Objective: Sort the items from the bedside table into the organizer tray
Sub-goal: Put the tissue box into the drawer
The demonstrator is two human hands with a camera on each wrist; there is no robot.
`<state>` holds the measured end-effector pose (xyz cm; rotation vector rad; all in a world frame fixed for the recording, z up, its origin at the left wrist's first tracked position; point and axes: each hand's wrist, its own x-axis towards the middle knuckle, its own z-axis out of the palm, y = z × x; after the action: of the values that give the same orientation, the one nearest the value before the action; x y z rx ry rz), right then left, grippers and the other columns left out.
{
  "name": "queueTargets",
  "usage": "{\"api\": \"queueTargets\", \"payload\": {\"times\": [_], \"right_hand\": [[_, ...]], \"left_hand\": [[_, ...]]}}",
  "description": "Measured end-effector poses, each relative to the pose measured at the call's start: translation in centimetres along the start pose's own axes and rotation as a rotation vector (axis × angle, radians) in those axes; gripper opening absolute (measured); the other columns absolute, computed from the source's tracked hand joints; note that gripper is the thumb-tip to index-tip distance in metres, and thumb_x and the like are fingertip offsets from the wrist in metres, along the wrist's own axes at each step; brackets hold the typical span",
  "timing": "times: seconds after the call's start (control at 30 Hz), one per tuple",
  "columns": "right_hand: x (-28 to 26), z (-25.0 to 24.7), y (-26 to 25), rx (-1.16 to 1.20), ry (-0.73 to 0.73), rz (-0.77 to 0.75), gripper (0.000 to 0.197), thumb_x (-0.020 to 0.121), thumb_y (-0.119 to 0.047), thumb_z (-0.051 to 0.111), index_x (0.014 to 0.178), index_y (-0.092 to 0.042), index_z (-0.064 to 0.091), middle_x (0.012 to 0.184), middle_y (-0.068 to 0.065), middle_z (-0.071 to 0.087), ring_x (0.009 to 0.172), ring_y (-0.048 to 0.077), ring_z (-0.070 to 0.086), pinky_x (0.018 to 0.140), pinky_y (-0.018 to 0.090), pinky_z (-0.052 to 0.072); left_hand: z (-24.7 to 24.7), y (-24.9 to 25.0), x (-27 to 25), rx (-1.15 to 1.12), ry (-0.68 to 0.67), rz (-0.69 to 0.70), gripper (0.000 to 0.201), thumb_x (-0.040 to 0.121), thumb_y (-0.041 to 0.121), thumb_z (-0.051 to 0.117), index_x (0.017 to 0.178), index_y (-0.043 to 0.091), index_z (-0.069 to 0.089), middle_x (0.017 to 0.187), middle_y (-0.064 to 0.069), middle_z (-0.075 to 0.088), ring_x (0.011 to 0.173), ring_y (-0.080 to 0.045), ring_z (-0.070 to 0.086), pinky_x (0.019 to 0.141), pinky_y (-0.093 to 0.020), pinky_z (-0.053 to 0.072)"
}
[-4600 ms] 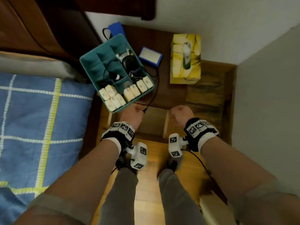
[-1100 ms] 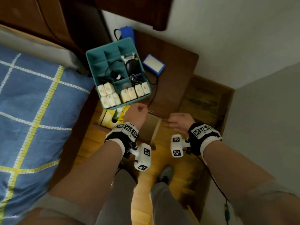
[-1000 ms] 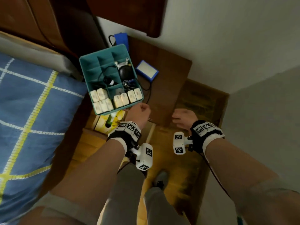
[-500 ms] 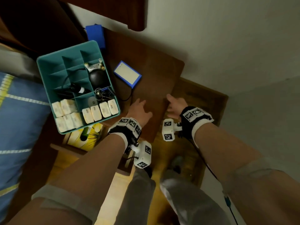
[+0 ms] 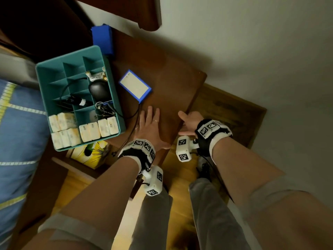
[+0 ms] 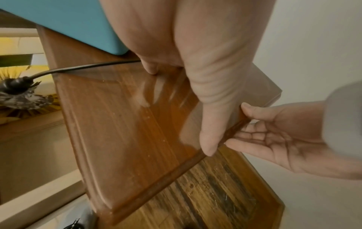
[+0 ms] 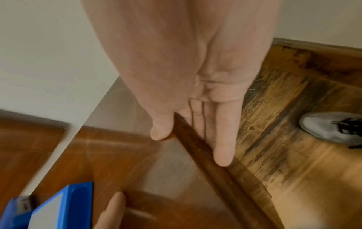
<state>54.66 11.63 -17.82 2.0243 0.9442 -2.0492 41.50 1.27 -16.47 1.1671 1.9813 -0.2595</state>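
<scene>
Much of the yellow tissue box (image 5: 91, 153) is hidden beneath the bedside table (image 5: 173, 83), only a corner of it showing below the table's front edge, and the contents of the teal organizer tray (image 5: 115, 98) are partly hard to read: pale wrapped packets (image 5: 99, 128) fill its near compartments, a black rounded object (image 5: 98, 89) and tangled dark cords sit in the middle ones, and the small metal bits beside them are too blurred to name. The tray stands on the table's left part, overhanging its front edge. Just right of the tray lies a blue-framed flat device (image 5: 135, 85) with a black cable (image 5: 134, 116) trailing off the table, and a blue block (image 5: 102, 39) stands behind the tray. The left hand (image 5: 149, 127) lies flat on the tabletop right of the tray, fingers spread straight, holding nothing. The right hand (image 5: 189, 120) is at the table's right edge, thumb on top and straight fingers under the rim. A grey shoe (image 7: 331, 127) stands on the wooden floor (image 7: 293, 170) beyond the table.
</scene>
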Motion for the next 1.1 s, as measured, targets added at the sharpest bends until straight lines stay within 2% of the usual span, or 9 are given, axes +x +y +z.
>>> {"api": "queueTargets", "payload": {"times": [0.1, 0.27, 0.37, 0.5, 0.6, 0.7, 0.77, 0.87, 1.1], "right_hand": [[0.2, 0.4, 1.6, 0.096, -0.01, 0.031, 0.032, 0.098, -0.033, 0.058, 0.107, -0.001, 0.06, 0.115, 0.02, 0.067, 0.1, 0.034, 0.068, 0.069, 0.039, 0.061], [-0.9, 1.5, 4.2, 0.071, -0.052, 0.087, 0.028, 0.098, -0.032, 0.058, 0.094, -0.004, 0.058, 0.109, 0.017, 0.068, 0.096, 0.029, 0.069, 0.081, 0.039, 0.059], [-1.6, 2.1, 5.7, 0.059, -0.091, 0.129, 0.028, 0.1, -0.031, 0.054, 0.09, -0.004, 0.054, 0.106, 0.015, 0.067, 0.102, 0.03, 0.067, 0.09, 0.041, 0.056], [-1.8, 2.9, 8.0, 0.063, -0.225, 0.203, 0.039, 0.101, -0.033, 0.051, 0.128, -0.003, 0.05, 0.13, 0.017, 0.06, 0.114, 0.028, 0.063, 0.083, 0.034, 0.055], [-1.9, 3.2, 9.4, 0.089, -0.364, 0.284, 0.043, 0.104, -0.031, 0.042, 0.142, -0.011, 0.042, 0.147, 0.016, 0.046, 0.134, 0.028, 0.048, 0.099, 0.035, 0.043], [-1.9, 2.5, 10.5, 0.051, -0.433, 0.282, 0.073, 0.079, -0.045, 0.064, 0.141, -0.013, 0.043, 0.147, 0.014, 0.048, 0.138, 0.026, 0.043, 0.106, 0.037, 0.038], [-2.0, 1.1, 10.1, -0.025, -0.405, 0.234, 0.076, 0.071, -0.047, 0.071, 0.135, -0.011, 0.049, 0.142, 0.01, 0.054, 0.133, 0.022, 0.049, 0.099, 0.035, 0.044], [-1.4, -2.6, 8.5, -0.128, -0.254, 0.142, 0.049, 0.09, -0.035, 0.069, 0.129, -0.008, 0.057, 0.133, 0.006, 0.061, 0.118, 0.019, 0.059, 0.089, 0.032, 0.05], [-2.7, -8.9, 1.1, -0.378, 0.059, -0.022, 0.026, 0.092, -0.033, 0.065, 0.108, -0.012, 0.066, 0.119, 0.009, 0.068, 0.109, 0.024, 0.064, 0.097, 0.04, 0.052]], "left_hand": [[0.6, -0.5, -0.5, 0.023, -0.002, -0.004, 0.144, 0.059, 0.046, 0.089, 0.153, 0.029, -0.017, 0.16, 0.008, -0.028, 0.149, -0.024, -0.02, 0.12, -0.055, 0.014], [1.9, -2.9, -2.1, 0.041, -0.03, 0.034, 0.14, 0.06, 0.045, 0.087, 0.153, 0.034, -0.018, 0.159, 0.013, -0.029, 0.149, -0.021, -0.021, 0.121, -0.051, 0.013], [2.2, -3.7, -3.2, -0.003, 0.019, 0.035, 0.128, 0.064, 0.047, 0.083, 0.155, 0.035, -0.006, 0.162, 0.013, -0.016, 0.151, -0.02, -0.012, 0.121, -0.049, 0.015], [1.5, -2.7, -3.7, -0.064, 0.139, 0.012, 0.105, 0.068, 0.035, 0.077, 0.154, 0.026, 0.018, 0.161, 0.002, 0.008, 0.149, -0.022, 0.009, 0.121, -0.042, 0.021], [0.8, -0.7, -2.7, -0.016, 0.081, 0.07, 0.103, 0.075, 0.027, 0.075, 0.157, 0.023, 0.011, 0.163, 0.003, 0.002, 0.15, -0.022, 0.009, 0.12, -0.041, 0.024], [0.3, 1.1, -1.9, -0.032, 0.067, 0.081, 0.101, 0.077, 0.023, 0.073, 0.157, 0.021, 0.011, 0.163, 0.001, 0.007, 0.149, -0.022, 0.014, 0.119, -0.038, 0.024], [-0.2, 2.0, -1.4, -0.051, 0.074, 0.074, 0.096, 0.077, 0.02, 0.07, 0.156, 0.02, 0.016, 0.162, 0.001, 0.01, 0.148, -0.022, 0.017, 0.118, -0.039, 0.027], [-1.1, 3.0, -0.7, -0.106, 0.101, 0.083, 0.088, 0.078, 0.015, 0.066, 0.155, 0.022, 0.024, 0.161, 0.004, 0.016, 0.146, -0.02, 0.023, 0.115, -0.04, 0.032], [-4.8, 4.7, -0.9, -0.389, 0.175, 0.086, 0.058, 0.085, 0.014, 0.059, 0.141, 0.024, 0.049, 0.146, 0.0, 0.045, 0.131, -0.019, 0.046, 0.106, -0.039, 0.043]]}}
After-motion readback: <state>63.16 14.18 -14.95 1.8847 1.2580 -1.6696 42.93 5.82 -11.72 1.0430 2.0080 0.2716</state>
